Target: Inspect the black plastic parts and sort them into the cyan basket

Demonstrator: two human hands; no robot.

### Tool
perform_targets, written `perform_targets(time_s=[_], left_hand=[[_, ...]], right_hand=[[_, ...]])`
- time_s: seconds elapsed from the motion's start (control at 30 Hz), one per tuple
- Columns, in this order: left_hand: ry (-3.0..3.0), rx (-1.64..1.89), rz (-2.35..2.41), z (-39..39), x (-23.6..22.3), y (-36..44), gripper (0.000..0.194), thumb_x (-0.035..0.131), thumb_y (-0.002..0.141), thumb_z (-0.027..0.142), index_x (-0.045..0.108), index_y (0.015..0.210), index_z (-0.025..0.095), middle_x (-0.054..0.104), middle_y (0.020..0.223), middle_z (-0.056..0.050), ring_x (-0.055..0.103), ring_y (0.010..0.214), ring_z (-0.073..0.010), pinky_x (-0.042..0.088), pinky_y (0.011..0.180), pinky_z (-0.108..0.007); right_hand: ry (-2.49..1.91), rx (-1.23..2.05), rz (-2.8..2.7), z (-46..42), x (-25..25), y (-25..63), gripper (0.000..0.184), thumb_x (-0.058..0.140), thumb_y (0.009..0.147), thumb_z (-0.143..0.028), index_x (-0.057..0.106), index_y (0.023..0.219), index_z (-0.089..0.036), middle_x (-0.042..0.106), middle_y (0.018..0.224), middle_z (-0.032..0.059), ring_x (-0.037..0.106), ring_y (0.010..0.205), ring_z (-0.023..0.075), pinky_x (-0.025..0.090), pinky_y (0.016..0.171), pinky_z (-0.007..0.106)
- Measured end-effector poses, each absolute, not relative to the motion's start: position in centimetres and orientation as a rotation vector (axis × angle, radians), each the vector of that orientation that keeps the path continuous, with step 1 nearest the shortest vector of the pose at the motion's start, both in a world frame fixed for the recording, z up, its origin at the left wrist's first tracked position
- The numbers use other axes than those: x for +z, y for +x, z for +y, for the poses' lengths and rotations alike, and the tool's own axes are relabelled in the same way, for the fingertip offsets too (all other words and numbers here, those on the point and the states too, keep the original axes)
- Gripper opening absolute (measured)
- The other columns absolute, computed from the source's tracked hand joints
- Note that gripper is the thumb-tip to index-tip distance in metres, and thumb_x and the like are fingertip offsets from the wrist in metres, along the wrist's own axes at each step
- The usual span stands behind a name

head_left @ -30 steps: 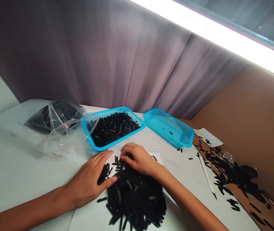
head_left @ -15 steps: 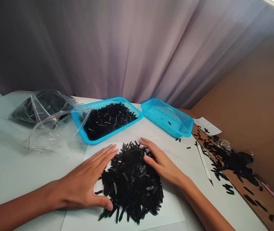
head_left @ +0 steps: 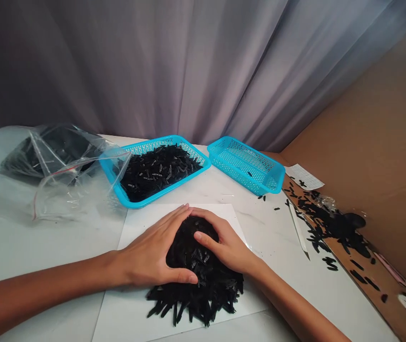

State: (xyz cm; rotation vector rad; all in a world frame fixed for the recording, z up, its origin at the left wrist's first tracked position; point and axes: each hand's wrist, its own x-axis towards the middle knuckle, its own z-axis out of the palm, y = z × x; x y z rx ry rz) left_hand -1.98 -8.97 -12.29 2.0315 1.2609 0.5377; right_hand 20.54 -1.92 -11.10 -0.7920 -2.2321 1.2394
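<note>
A heap of small, thin black pieces (head_left: pixel 203 287), several with rows of tiny holes or marks, lies on a white sheet (head_left: pixel 120 308). My left hand (head_left: pixel 155 251) curves around the heap's left side, fingers stretched and thumb lying over the pieces. On the far right side my right hand (head_left: pixel 224 240) cups the heap, its thumb apart from the fingers. The two hands' fingertips meet at the far edge of the heap. Both are open and press against the pieces without gripping one. Part of the heap is hidden beneath the hands.
Behind are a blue basket (head_left: pixel 148 202) filled with similar pieces and another blue basket (head_left: pixel 276 186) with one piece. A clear bag (head_left: pixel 63 156) with black contents sits left. A white craft knife (head_left: pixel 298 228) and scattered black pieces (head_left: pixel 345 232) lie right, beside a cardboard wall (head_left: pixel 377 142).
Both hands have moved inward around the heap until their fingertips meet at its far edge. The heap's far part is drawn closer together. The camera view has shifted slightly.
</note>
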Motion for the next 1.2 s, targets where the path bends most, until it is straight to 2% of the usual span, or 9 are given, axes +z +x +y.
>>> perform_targets(time_s=[0.13,0.23,0.33,0.5,0.67,0.83,0.93,1.07,1.2], left_hand=[[2.106,0.495,1.211,-8.4,-12.5,-3.9,0.127,0.072,0.072,0.075,0.000,0.163,0.024,0.007,0.171,-0.017,0.016,0.156,-0.0384,0.025,0.125,-0.059],[2.212,0.375,1.188,-7.4,-12.7,-5.4,0.140,0.076,0.060,0.080,0.000,0.163,0.024,0.003,0.171,-0.019,0.010,0.156,-0.0427,0.019,0.125,-0.063],[2.336,0.279,1.024,-6.8,-13.0,-5.5,0.154,0.079,0.048,0.084,-0.001,0.163,0.020,-0.002,0.170,-0.021,0.004,0.155,-0.0458,0.015,0.125,-0.064],[2.394,0.319,0.930,-6.8,-13.3,-3.3,0.161,0.080,0.040,0.085,-0.003,0.163,0.020,-0.005,0.170,-0.021,0.002,0.155,-0.0477,0.016,0.124,-0.065],[2.358,0.408,1.007,-7.0,-13.1,-2.5,0.144,0.080,0.053,0.080,0.006,0.163,0.024,0.010,0.170,-0.018,0.013,0.155,-0.0435,0.020,0.126,-0.061],[2.306,0.336,0.938,-6.8,-11.8,-4.7,0.145,0.085,0.053,0.073,0.003,0.163,0.027,0.004,0.171,-0.017,0.011,0.156,-0.0433,0.022,0.125,-0.061],[2.332,0.262,0.906,-6.8,-11.2,-6.3,0.154,0.089,0.043,0.072,0.001,0.163,0.031,-0.002,0.171,-0.015,0.002,0.155,-0.0466,0.019,0.123,-0.065],[2.369,0.268,0.826,-7.3,-11.9,-6.2,0.158,0.089,0.040,0.073,0.000,0.163,0.031,-0.003,0.171,-0.015,0.001,0.154,-0.0487,0.016,0.122,-0.068],[2.411,0.346,0.853,-7.7,-12.8,-4.5,0.153,0.086,0.047,0.076,-0.001,0.163,0.028,-0.003,0.171,-0.017,0.003,0.155,-0.0474,0.016,0.123,-0.066]], right_hand=[[-0.862,1.277,-2.218,-2.9,-10.5,23.2,0.053,0.053,0.098,-0.058,0.052,0.145,-0.033,0.046,0.159,0.0053,0.041,0.147,0.0276,0.028,0.123,0.053],[-0.997,1.259,-2.201,-4.2,-10.8,26.2,0.072,0.055,0.091,-0.070,0.041,0.153,-0.037,0.026,0.169,0.0031,0.022,0.156,0.0307,0.018,0.126,0.057],[-1.068,1.236,-2.202,-6.3,-11.5,27.7,0.087,0.058,0.084,-0.076,0.032,0.157,-0.038,0.019,0.171,0.0036,0.016,0.157,0.0329,0.017,0.126,0.059],[-1.139,1.095,-2.080,-8.0,-12.0,23.9,0.057,0.045,0.102,-0.055,0.042,0.152,-0.029,0.034,0.166,0.0072,0.028,0.154,0.0267,0.019,0.127,0.052],[-1.107,1.201,-1.697,-5.9,-11.2,19.7,0.041,0.046,0.102,-0.053,0.063,0.130,-0.027,0.062,0.143,0.0064,0.054,0.136,0.0245,0.037,0.120,0.044],[-1.119,1.178,-1.628,-5.4,-10.5,22.9,0.042,0.047,0.100,-0.059,0.066,0.123,-0.030,0.057,0.150,0.0054,0.042,0.147,0.0279,0.028,0.124,0.051],[-1.094,1.181,-1.874,-7.2,-10.2,26.2,0.059,0.050,0.093,-0.070,0.054,0.142,-0.036,0.034,0.165,0.0041,0.025,0.155,0.0321,0.021,0.125,0.058],[-1.069,0.988,-2.358,-10.7,-10.7,27.4,0.119,0.079,0.067,-0.071,0.016,0.162,-0.035,-0.002,0.173,0.0085,0.004,0.156,0.0424,0.017,0.122,0.067],[-1.035,0.725,-2.532,-11.7,-12.2,25.1,0.132,0.081,0.067,-0.069,0.002,0.164,-0.027,-0.005,0.171,0.0171,-0.004,0.155,0.0480,0.017,0.118,0.075]])
